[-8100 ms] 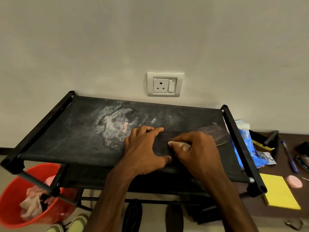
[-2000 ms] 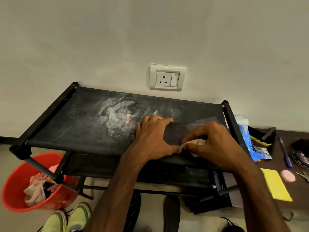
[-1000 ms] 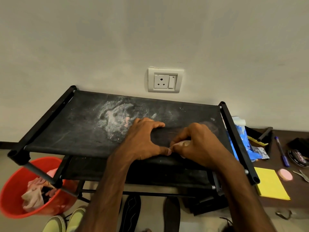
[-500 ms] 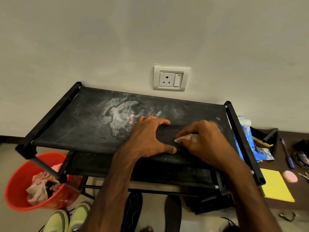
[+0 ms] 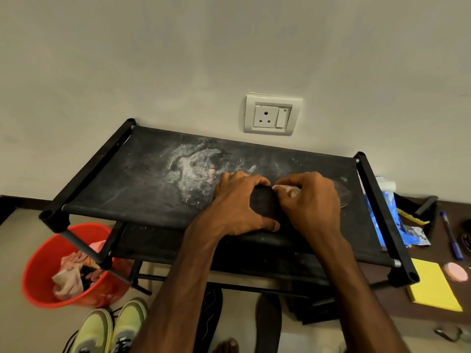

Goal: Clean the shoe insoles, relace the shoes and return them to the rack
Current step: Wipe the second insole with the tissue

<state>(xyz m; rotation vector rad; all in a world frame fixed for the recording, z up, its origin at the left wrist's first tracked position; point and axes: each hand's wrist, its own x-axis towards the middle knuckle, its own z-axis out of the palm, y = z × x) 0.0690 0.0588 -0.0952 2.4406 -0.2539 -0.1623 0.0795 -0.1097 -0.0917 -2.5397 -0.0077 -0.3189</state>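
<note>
Your left hand [image 5: 239, 200] clamps the insole [image 5: 265, 205] across its width on the rack [image 5: 142, 179] top, your right hand [image 5: 312, 200] just at its 3 o'clock pinches a pale wipe [image 5: 281, 187] onto the insole, whose long axis runs 9-to-3.

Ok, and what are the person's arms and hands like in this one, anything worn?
The left forearm and right forearm are bare down to the frame's lower edge, with no sleeve in sight. The left hand and right hand are ungloved; no ring, watch or wristband shows.
</note>
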